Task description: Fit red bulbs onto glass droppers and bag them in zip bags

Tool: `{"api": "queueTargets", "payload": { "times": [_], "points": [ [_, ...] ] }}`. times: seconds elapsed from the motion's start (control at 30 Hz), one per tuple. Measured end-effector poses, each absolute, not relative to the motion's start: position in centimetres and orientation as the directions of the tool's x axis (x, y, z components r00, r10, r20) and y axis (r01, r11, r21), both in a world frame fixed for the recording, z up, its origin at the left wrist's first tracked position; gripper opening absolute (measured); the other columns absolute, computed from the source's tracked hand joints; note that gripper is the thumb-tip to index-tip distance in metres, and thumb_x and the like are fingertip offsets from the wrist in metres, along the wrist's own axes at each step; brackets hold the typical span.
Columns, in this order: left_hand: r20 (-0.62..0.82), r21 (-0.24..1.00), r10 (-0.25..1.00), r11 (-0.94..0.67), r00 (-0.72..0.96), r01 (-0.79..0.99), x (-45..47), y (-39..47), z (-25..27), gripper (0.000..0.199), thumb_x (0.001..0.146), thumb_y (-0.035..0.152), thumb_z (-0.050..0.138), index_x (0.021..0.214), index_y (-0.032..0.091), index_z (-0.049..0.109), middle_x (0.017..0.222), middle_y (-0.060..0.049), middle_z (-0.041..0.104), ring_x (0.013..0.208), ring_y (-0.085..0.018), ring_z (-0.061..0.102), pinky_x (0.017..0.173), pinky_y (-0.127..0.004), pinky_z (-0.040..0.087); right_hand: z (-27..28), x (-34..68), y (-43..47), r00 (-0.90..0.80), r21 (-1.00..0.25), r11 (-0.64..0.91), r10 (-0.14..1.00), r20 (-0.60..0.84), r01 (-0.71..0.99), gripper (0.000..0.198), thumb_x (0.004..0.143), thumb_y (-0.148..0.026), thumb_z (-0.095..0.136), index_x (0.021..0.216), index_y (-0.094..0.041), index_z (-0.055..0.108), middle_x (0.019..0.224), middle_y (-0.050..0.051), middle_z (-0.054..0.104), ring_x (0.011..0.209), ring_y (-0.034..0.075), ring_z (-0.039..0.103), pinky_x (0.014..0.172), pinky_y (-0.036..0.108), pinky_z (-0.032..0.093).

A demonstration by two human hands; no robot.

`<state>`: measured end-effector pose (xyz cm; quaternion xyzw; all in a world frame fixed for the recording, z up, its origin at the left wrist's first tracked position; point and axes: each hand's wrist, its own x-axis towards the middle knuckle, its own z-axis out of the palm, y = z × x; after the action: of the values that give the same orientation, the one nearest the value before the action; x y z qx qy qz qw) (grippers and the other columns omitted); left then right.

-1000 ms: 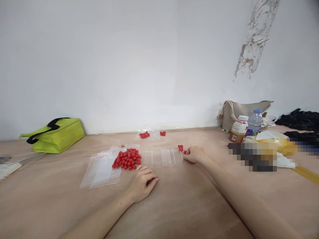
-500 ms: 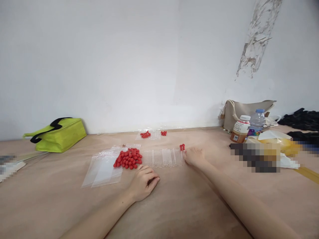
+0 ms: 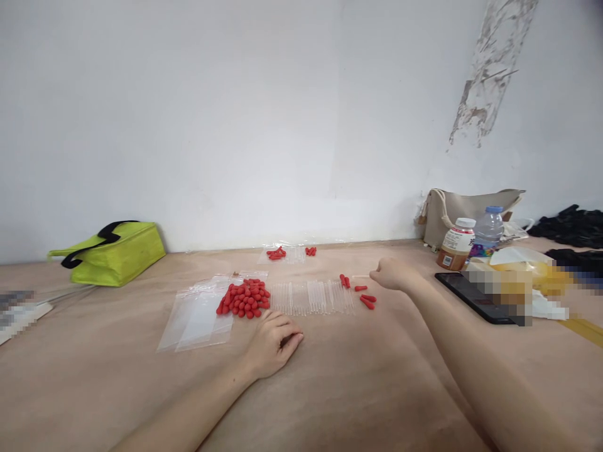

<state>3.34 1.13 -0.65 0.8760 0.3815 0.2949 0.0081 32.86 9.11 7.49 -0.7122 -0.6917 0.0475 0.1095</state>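
Observation:
My left hand [image 3: 277, 344] rests on the table just below a heap of red rubber dropper bulbs [image 3: 242, 300]. Its fingers are curled, with thumb and index tip together, and nothing shows in them. Thin clear dropper tubes [image 3: 301, 299] lie side by side in a row right of the heap. Beyond the row's right end, my right hand [image 3: 394, 274] is closed in a pinch on one thin pale tube [image 3: 360, 277], which points left. Close by lie a few loose red bulbs [image 3: 367, 302], and two more bulbs [image 3: 345, 280] sit at the row's upper right corner.
Clear zip bags [image 3: 200, 320] lie left of the heap. Smaller groups of red bulbs [image 3: 276, 253] are on plastic near the wall. A lime-green bag [image 3: 117, 254] stands at left; bottles [image 3: 456, 243], a beige bag [image 3: 466, 207] and a phone [image 3: 473, 298] are at right.
My right hand has moved right and slightly away from the tube row, with a thin tube now showing in its fingers. Loose red bulbs are uncovered where it was. My left hand stays put.

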Motion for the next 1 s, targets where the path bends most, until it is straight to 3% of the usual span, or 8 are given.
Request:
{"api": "queueTargets", "payload": {
  "times": [0.1,0.2,0.3,0.37,0.47,0.6,0.77,1.0],
  "points": [
    [0.513,0.404,0.729,-0.671,0.453,0.622,3.3,1.4,-0.2,0.021,0.084,0.027,0.047,0.084,0.020,0.067,0.077,-0.004,0.065,0.075,-0.018,0.055,0.072,-0.033,0.039,8.0,32.3,8.5,-0.039,-0.507,0.071,0.996,0.075,0.859,0.025,0.074,-0.034,0.048,0.064,-0.015,0.060,0.057,0.003,0.054,0.054,0.014,0.050,0.049,0.023,0.033],
    [0.440,0.705,0.851,-0.526,0.288,0.476,3.6,1.7,0.3,0.026,0.085,0.034,0.047,0.096,0.020,0.066,0.092,-0.007,0.066,0.088,-0.020,0.057,0.079,-0.034,0.042,6.1,28.3,7.4,-0.140,-0.820,0.192,0.981,0.137,0.539,0.024,0.075,-0.036,0.049,0.066,-0.016,0.058,0.058,0.000,0.052,0.052,0.011,0.045,0.047,0.022,0.032],
    [0.287,0.944,0.944,-0.308,0.161,0.122,4.3,1.8,0.4,0.037,0.082,0.044,0.049,0.105,0.018,0.061,0.101,-0.009,0.064,0.095,-0.022,0.057,0.084,-0.037,0.042,2.6,22.6,5.4,-0.257,-0.904,0.263,0.949,0.180,0.337,0.029,0.075,-0.039,0.048,0.059,-0.016,0.053,0.052,-0.002,0.046,0.048,0.009,0.039,0.045,0.021,0.028],
    [0.230,0.970,0.968,-0.219,0.105,-0.102,4.7,1.7,0.2,0.041,0.078,0.047,0.053,0.103,0.016,0.061,0.099,-0.010,0.064,0.093,-0.022,0.058,0.083,-0.036,0.044,0.6,19.6,4.0,-0.320,-0.907,0.285,0.930,0.182,0.311,0.028,0.076,-0.039,0.047,0.063,-0.016,0.055,0.053,-0.003,0.046,0.049,0.009,0.039,0.046,0.021,0.029],
    [0.224,0.961,0.974,-0.215,0.034,-0.172,4.5,1.8,0.0,0.039,0.076,0.047,0.054,0.092,0.013,0.063,0.088,-0.010,0.066,0.085,-0.021,0.060,0.079,-0.034,0.045,-0.4,18.6,3.5,-0.363,-0.827,0.433,0.881,0.304,0.358,0.026,0.078,-0.038,0.047,0.071,-0.016,0.059,0.061,-0.001,0.054,0.054,0.009,0.045,0.049,0.021,0.033],
    [0.405,0.871,0.909,-0.416,0.098,0.262,2.3,2.7,0.0,0.031,0.083,0.040,0.047,0.096,0.016,0.061,0.079,-0.005,0.065,0.076,-0.019,0.060,0.075,-0.032,0.045,1.2,24.1,7.3,-0.276,-0.646,0.533,0.843,0.461,0.547,0.016,0.072,-0.033,0.055,0.073,-0.019,0.062,0.076,0.003,0.062,0.073,0.014,0.053,0.064,0.024,0.038],
    [0.567,0.421,0.761,-0.597,0.315,0.683,0.5,3.0,-0.5,0.024,0.086,0.029,0.044,0.101,0.023,0.062,0.090,-0.004,0.064,0.082,-0.019,0.056,0.075,-0.032,0.041,0.7,33.0,12.4,-0.105,-0.732,0.224,0.973,0.206,0.644,0.022,0.067,-0.037,0.059,0.074,-0.016,0.063,0.061,0.002,0.060,0.051,0.011,0.050,0.049,0.022,0.035],
    [0.592,0.214,0.672,-0.663,0.445,0.717,1.3,2.3,-0.6,0.026,0.088,0.025,0.041,0.105,0.021,0.060,0.085,-0.005,0.060,0.076,-0.017,0.053,0.069,-0.029,0.040,-2.3,34.7,13.3,-0.259,-0.830,0.180,0.965,0.044,0.529,0.039,0.058,-0.049,0.063,0.076,-0.014,0.063,0.047,-0.003,0.052,0.042,0.008,0.043,0.042,0.020,0.030]
  ]
}}
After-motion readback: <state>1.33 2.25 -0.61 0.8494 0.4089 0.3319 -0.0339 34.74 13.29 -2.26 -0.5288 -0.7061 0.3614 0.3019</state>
